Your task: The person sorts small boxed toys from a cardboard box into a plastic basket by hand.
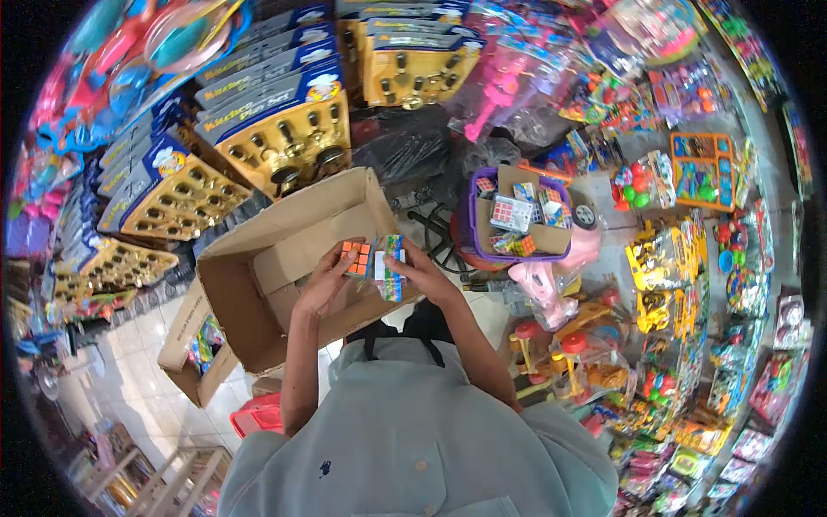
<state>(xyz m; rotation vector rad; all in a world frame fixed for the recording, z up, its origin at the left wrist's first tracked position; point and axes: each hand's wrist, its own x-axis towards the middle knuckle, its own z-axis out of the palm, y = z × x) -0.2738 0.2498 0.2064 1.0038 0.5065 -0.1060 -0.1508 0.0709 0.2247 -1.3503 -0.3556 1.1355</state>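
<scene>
A: What's biggest at centre frame?

B: An open brown cardboard carton (284,258), toys crowding every edge; bare floor only lower left.

A: Any writing?

B: "Kitchen Play Set" on blue-and-yellow boxes (284,116), upper left.

A: Hands?

B: Left hand (323,284) grips an orange-faced puzzle cube (355,257); right hand (422,274) pinches a multicoloured wrapped cube pack (389,269), just beside it.

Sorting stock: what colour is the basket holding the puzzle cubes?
Purple basket, clearest in the head view.
</scene>
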